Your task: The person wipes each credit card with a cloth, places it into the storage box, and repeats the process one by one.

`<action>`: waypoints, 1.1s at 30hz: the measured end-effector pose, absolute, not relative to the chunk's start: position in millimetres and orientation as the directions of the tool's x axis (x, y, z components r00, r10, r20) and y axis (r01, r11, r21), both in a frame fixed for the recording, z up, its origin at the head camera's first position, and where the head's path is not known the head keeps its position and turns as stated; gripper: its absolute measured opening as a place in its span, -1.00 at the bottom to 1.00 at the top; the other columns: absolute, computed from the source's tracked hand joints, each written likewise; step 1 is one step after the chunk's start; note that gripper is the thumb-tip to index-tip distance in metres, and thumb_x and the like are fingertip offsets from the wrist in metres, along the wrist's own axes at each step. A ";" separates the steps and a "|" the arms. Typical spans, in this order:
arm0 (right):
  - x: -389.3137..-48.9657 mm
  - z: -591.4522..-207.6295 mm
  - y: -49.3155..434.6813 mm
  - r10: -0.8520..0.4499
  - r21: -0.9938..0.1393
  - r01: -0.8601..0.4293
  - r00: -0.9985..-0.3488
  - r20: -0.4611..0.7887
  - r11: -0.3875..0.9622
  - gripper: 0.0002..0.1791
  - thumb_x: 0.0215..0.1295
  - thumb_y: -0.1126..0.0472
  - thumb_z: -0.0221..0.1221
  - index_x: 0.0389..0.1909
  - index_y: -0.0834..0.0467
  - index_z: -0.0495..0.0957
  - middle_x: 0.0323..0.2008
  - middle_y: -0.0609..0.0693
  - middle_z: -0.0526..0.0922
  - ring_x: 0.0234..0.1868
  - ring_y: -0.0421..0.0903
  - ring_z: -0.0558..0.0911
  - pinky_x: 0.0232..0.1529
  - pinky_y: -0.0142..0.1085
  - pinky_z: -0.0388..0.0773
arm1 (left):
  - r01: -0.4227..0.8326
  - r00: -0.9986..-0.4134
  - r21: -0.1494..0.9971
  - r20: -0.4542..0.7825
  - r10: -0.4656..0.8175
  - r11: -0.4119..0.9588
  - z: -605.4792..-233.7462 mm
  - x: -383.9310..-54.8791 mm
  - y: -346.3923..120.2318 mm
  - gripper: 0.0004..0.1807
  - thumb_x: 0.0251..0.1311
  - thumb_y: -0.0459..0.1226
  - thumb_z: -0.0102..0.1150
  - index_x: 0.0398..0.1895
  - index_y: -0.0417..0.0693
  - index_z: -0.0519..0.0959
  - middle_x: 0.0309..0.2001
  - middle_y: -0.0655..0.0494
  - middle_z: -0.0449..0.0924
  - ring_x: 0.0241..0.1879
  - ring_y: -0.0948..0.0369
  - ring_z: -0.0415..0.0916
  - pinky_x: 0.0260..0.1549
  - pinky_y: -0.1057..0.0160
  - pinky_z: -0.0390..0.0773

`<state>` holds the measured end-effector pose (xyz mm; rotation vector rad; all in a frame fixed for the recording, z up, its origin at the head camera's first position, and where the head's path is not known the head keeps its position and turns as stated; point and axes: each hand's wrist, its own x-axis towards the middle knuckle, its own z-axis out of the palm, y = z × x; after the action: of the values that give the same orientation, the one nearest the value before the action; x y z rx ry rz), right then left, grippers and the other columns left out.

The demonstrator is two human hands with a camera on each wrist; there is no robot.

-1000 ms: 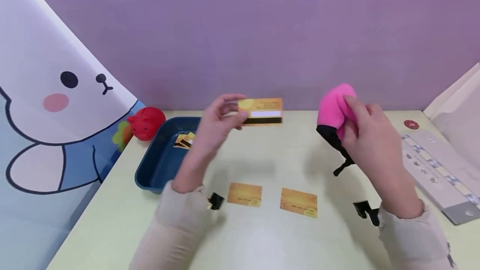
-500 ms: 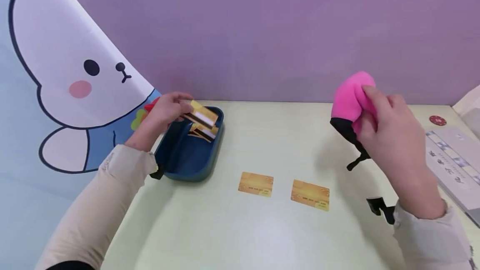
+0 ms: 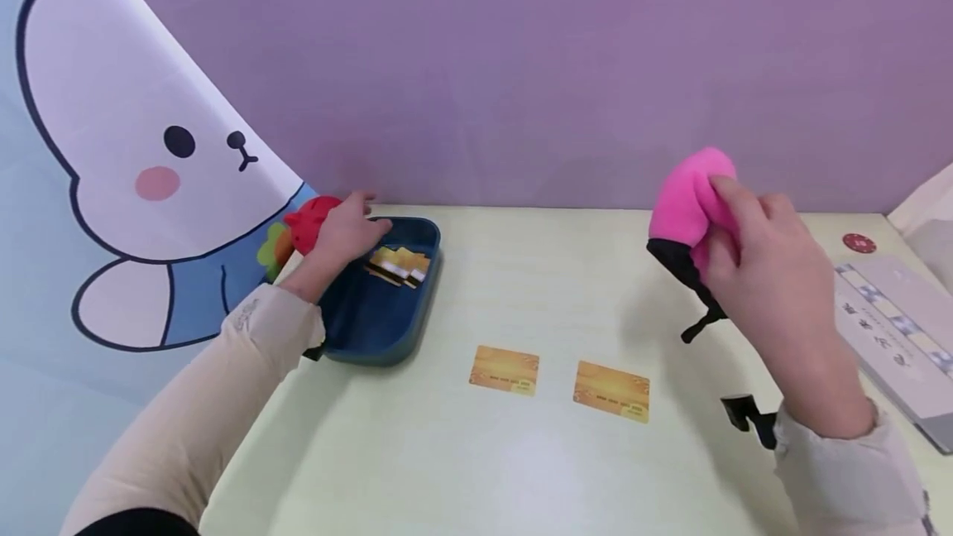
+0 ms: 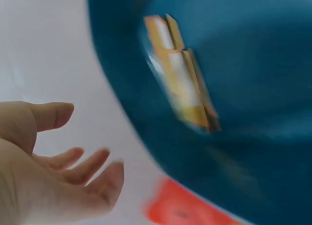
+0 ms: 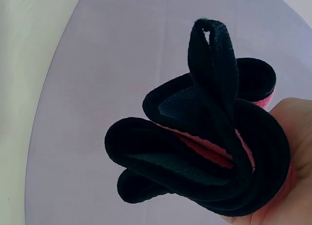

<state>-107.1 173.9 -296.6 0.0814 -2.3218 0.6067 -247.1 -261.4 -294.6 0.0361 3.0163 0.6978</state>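
Note:
My left hand (image 3: 348, 230) hovers over the far left rim of a dark blue tray (image 3: 372, 346), fingers loosely spread and holding nothing. Inside the tray lie several gold cards (image 3: 399, 265) in an overlapping pile, striped backs up; the left wrist view shows the same cards (image 4: 178, 78) close to the tray wall. On the right, my right hand (image 3: 778, 296) pinches a bunched pink cloth item (image 3: 688, 201) with black edging, held up above the table. Its folded black-trimmed edge and black hanging loop (image 5: 212, 64) face the right wrist camera; its exact kind I cannot tell.
Two gold cards, a left one (image 3: 505, 370) and a right one (image 3: 612, 391), lie face up on the pale table. A red piggy bank (image 3: 308, 222) stands behind my left hand. A grey box (image 3: 893, 337) and a red chip (image 3: 859, 243) are at right.
My left hand has carried a gold card leftward from mid-table to the tray and let it go onto the pile. My right hand still holds the pink cloth item.

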 end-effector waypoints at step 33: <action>-100.1 -290.9 166.1 0.113 -0.426 -0.207 -0.781 0.614 0.881 -0.48 0.37 0.27 0.05 0.35 0.13 0.44 -0.05 0.38 0.53 -0.14 0.30 0.52 -0.34 0.24 0.39 | 0.612 -0.621 0.118 -0.540 0.568 0.782 -352.5 -157.6 -139.4 -0.43 0.14 -0.03 0.40 0.19 0.08 0.44 -0.05 0.21 0.44 -0.03 0.21 0.32 -0.05 0.23 0.43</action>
<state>-100.1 166.1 -290.9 0.0676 -2.3856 0.6355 -157.6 -139.4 -352.5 0.8768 2.4047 -0.1029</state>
